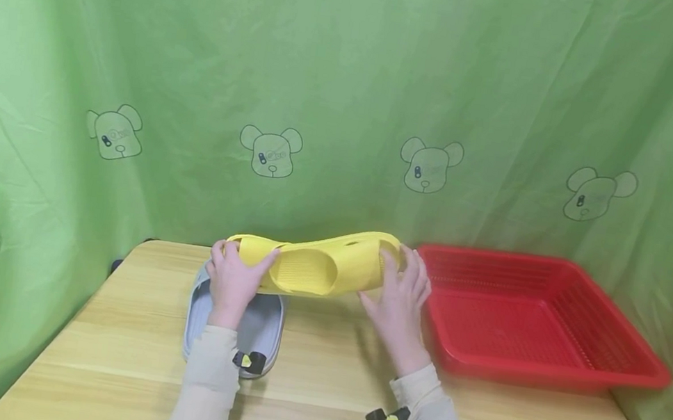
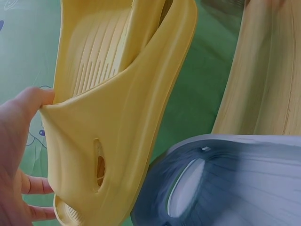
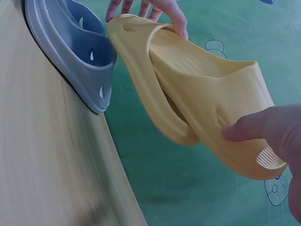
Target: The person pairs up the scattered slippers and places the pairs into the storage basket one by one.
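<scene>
A pair of yellow slippers (image 1: 361,265) is held up over the table, nested together with their toes pointing opposite ways. My left hand (image 1: 233,285) grips the toe end on the left, its thumb at the strap edge in the left wrist view. At the other toe end, my right hand (image 1: 396,308) holds the pair; the right wrist view shows its thumb (image 3: 247,127) on the strap by a side slot. Grey-blue slippers (image 1: 262,323) stand on the table below my left hand, partly hidden by that hand and sleeve.
A red plastic basket (image 1: 544,370) with slatted walls stands at the right of the wooden table (image 1: 313,403). Green curtains (image 1: 354,65) with printed bear heads hang behind and at both sides.
</scene>
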`<state>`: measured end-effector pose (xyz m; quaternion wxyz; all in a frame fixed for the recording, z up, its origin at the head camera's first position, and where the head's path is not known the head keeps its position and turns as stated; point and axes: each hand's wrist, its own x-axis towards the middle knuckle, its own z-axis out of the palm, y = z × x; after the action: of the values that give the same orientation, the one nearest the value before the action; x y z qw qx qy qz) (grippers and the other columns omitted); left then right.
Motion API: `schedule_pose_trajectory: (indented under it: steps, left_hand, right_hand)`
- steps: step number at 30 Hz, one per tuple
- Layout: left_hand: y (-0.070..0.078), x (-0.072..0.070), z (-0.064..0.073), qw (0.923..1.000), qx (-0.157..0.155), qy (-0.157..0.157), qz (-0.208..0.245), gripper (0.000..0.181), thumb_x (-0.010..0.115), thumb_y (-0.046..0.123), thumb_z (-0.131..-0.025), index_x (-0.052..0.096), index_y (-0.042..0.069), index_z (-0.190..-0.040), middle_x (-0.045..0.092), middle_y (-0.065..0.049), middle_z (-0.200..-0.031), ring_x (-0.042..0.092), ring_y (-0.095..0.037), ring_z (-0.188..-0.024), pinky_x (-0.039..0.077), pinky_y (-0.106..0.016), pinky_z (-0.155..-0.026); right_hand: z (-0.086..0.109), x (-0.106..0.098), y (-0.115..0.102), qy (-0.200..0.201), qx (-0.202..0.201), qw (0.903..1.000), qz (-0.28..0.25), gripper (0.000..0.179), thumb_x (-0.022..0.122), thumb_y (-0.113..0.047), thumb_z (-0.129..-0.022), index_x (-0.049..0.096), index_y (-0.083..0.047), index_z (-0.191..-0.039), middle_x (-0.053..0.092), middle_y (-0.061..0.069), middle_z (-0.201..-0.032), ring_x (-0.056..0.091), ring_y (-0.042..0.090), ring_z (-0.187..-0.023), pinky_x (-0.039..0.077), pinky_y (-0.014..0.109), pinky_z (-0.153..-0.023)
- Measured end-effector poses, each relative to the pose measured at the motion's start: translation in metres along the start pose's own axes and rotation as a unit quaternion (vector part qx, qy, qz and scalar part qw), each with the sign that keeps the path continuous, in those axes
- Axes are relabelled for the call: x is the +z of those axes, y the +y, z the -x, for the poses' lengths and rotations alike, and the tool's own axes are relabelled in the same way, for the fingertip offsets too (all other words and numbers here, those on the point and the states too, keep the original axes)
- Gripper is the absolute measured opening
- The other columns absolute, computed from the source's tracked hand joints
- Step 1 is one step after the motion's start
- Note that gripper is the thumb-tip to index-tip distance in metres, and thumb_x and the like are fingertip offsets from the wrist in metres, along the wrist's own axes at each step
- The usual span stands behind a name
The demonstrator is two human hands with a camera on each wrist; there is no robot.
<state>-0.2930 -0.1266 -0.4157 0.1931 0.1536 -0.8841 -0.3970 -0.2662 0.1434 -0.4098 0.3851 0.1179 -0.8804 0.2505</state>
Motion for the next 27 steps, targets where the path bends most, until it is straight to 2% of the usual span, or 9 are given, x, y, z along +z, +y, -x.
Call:
schedule_pose_trajectory:
  steps: [9, 16, 21, 27]
  left_hand:
    - [-0.0043, -0.0005, -0.0024, 0.9999, 0.009, -0.007, 0.003, 0.106, 0.058, 0.087, -0.066, 0.045, 0.006, -0.133, 0.027, -0.014, -0.153, 0.034, -0.044, -0.131, 0.045, -0.058, -0.095]
    - [-0.0077, -0.0013, -0.0039, 0.9994, 0.030, -0.017, -0.002, 0.100, 0.061, 0.084, -0.067, 0.046, 0.007, -0.129, 0.027, -0.014, -0.153, 0.033, -0.043, -0.132, 0.041, -0.057, -0.100]
    - [-0.0088, -0.0030, -0.0049, 0.9989, 0.040, -0.023, -0.008, 0.097, 0.063, 0.082, -0.068, 0.046, 0.007, -0.128, 0.027, -0.013, -0.153, 0.033, -0.043, -0.132, 0.041, -0.057, -0.101]
    - [-0.0079, -0.0054, -0.0049, 0.9984, 0.049, -0.028, -0.007, 0.094, 0.064, 0.080, -0.069, 0.048, 0.007, -0.126, 0.028, -0.013, -0.152, 0.034, -0.042, -0.132, 0.041, -0.057, -0.101]
  right_hand:
    - [0.0019, 0.0014, 0.0029, 0.005, -0.026, 0.9996, -0.002, 0.096, 0.094, -0.014, -0.055, 0.045, -0.015, -0.138, 0.024, 0.022, -0.152, 0.018, 0.043, -0.142, 0.016, 0.064, -0.112]
    - [0.0026, 0.0006, 0.0050, -0.051, -0.053, 0.9973, 0.005, 0.106, 0.093, -0.015, -0.054, 0.041, -0.021, -0.145, 0.017, 0.020, -0.158, 0.010, 0.044, -0.146, 0.010, 0.066, -0.115]
    - [0.0024, -0.0016, 0.0064, -0.088, -0.069, 0.9934, 0.024, 0.107, 0.093, -0.022, -0.057, 0.038, -0.024, -0.148, 0.012, 0.016, -0.161, 0.008, 0.042, -0.148, 0.010, 0.065, -0.117]
    - [0.0014, -0.0022, 0.0070, -0.102, -0.107, 0.9882, 0.041, 0.102, 0.092, -0.026, -0.058, 0.042, -0.027, -0.146, 0.024, 0.016, -0.158, 0.015, 0.042, -0.147, 0.018, 0.063, -0.116]
